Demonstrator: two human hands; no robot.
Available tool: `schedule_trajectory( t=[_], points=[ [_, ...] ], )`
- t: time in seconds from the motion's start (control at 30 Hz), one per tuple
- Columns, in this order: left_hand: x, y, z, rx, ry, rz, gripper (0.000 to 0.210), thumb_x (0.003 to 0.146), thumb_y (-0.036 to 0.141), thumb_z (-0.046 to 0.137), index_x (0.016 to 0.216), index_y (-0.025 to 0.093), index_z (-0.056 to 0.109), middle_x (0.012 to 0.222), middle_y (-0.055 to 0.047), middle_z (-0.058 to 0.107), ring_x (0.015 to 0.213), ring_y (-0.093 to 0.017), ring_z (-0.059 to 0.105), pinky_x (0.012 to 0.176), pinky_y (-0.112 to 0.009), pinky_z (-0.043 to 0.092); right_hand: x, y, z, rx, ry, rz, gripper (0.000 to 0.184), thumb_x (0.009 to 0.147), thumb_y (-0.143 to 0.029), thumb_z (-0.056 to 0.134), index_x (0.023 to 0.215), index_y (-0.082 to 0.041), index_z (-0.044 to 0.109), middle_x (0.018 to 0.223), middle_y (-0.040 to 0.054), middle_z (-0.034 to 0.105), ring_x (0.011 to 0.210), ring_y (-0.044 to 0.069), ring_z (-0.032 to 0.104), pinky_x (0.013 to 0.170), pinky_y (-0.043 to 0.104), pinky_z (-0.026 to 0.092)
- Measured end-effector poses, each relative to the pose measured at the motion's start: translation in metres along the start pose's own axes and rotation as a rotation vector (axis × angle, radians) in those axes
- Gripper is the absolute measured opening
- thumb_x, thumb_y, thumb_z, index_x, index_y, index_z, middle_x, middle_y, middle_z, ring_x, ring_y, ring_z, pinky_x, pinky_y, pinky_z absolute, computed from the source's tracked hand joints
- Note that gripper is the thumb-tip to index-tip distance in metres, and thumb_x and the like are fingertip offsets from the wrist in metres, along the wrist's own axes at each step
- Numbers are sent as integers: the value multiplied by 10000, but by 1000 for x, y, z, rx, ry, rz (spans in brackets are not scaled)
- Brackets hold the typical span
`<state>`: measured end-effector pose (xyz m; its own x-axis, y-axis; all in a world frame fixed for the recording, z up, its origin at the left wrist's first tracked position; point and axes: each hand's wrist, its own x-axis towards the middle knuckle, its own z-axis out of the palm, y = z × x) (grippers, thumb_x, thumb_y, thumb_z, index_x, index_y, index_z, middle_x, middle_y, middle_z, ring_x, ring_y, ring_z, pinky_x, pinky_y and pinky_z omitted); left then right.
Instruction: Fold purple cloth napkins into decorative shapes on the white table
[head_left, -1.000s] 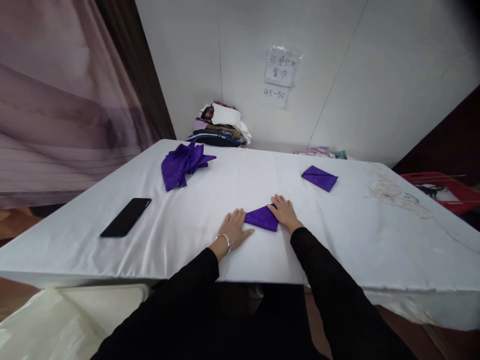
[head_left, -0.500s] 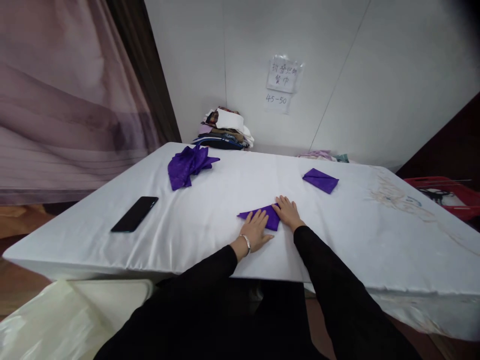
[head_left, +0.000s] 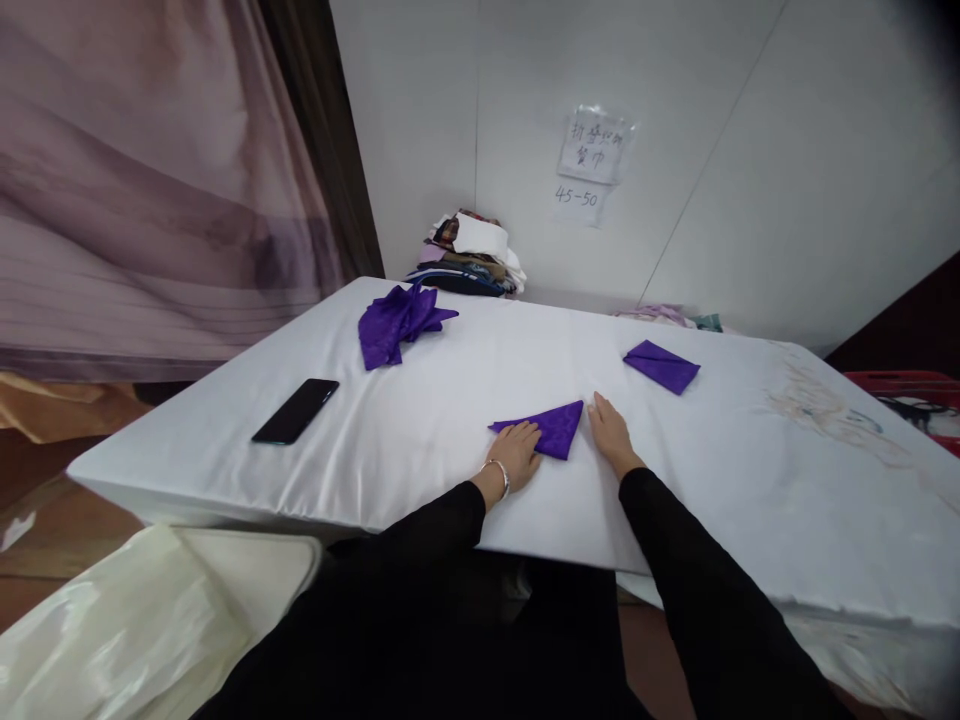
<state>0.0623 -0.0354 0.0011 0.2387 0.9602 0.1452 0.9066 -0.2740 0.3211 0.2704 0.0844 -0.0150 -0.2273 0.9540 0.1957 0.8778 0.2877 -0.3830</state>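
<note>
A purple napkin point(head_left: 556, 430), folded into a flat triangle, lies on the white-clothed table near its front edge. My left hand point(head_left: 519, 450) rests open on its lower left part, fingers flat and covering some of the cloth. Just right of the napkin is my right hand point(head_left: 611, 430), apart from it, with its fingers stretched out and nothing held. Farther back to the right lies another purple napkin point(head_left: 664, 367), folded into a compact shape. A loose heap of purple napkins point(head_left: 397, 325) sits crumpled at the back left.
A black phone point(head_left: 296, 411) lies at the table's left. Behind the table stands a stack of folded clothes point(head_left: 469, 255); a paper sign point(head_left: 592, 147) hangs on the wall. A red basket point(head_left: 911, 385) is at the far right, and a white chair point(head_left: 255, 560) stands front left.
My right hand has come off the napkin's right corner and moved right, leaving that corner uncovered. My left hand stays on the napkin. The whole view has shifted slightly.
</note>
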Motion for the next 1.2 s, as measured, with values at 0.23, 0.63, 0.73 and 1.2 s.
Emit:
schedule_trajectory(
  t=[0.23, 0.63, 0.73, 1.2],
  points=[
    [4, -1, -4, 31, 24, 12, 458, 797, 140, 415, 1249, 175, 481, 1337, -75, 476, 1243, -227, 384, 1029, -409, 285, -31, -3, -9, -32, -3, -323, 611, 761, -197, 386, 1366, -127, 347, 1456, 76, 285, 1362, 210, 149, 1082, 413, 201],
    [13, -42, -15, 112, 76, -89, 421, 800, 71, 393, 1149, 226, 570, 1286, -32, 538, 1231, -237, 405, 1047, -471, 222, -45, -47, -11, -44, -91, -610, 370, 850, -214, 422, 1189, -185, 568, 1278, 79, 534, 1250, 236, 392, 1069, 488, 182],
    [3, -45, -17, 120, 80, -170, 443, 791, 82, 401, 1189, 216, 541, 1326, -47, 499, 1275, -231, 357, 1067, -484, 193, -53, -51, -3, 9, -54, -682, 349, 860, -211, 432, 1177, -186, 575, 1242, 98, 561, 1171, 229, 481, 1051, 495, 238],
    [24, -10, -3, 12, 26, -65, 547, 890, 454, 316, 1296, 104, 423, 1416, -133, 360, 1335, -264, 239, 1093, -451, 180, -53, -47, 0, 9, -171, -639, 435, 883, -339, 425, 1287, -189, 479, 1368, 99, 433, 1273, 256, 364, 1041, 490, 272]
  ],
)
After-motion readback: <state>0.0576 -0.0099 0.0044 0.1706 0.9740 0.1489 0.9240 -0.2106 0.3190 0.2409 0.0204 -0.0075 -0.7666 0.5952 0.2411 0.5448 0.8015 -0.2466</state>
